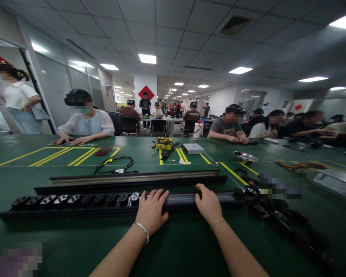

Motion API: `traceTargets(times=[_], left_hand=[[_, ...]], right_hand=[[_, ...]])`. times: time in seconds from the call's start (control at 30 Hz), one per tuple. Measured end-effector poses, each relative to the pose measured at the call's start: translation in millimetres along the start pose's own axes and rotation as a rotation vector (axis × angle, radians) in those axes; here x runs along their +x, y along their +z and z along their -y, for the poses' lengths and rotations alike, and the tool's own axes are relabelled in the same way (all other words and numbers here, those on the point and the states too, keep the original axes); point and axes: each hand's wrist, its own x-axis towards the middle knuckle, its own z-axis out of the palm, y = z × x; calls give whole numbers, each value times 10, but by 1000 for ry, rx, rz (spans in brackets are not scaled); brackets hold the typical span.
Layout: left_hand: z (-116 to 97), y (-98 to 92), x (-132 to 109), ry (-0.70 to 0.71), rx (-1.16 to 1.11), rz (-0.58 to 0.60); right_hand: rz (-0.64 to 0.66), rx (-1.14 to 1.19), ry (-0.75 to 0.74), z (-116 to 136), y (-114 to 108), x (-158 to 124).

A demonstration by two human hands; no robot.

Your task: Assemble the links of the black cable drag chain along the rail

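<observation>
A long black channel [72, 213] lies across the green table in front of me. Black and a few white socket modules [99, 199] sit in a row along its left part, while its right part shows a smooth dark inside. My left hand [152, 209] rests over the channel with its fingers spread, at the right end of the module row. To the right, my right hand [210, 204] lies at the channel with fingers apart and slightly bent. Neither hand visibly grasps anything. More black modules [285, 219] form a loose string on the table at the right.
Behind the channel lie another long rail [138, 179] and a black cable [115, 164]. Farther back are a yellow box [163, 143], a grey box [193, 148] and a metal bowl [245, 157]. A large metal case [334, 182] stands right. Several people sit around the table.
</observation>
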Motion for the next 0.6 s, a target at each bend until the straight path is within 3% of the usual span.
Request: traceTargets(times=[0.6], left_hand=[[5, -14, 4, 4, 6, 12]], right_hand=[[30, -89, 148, 23, 6, 3]])
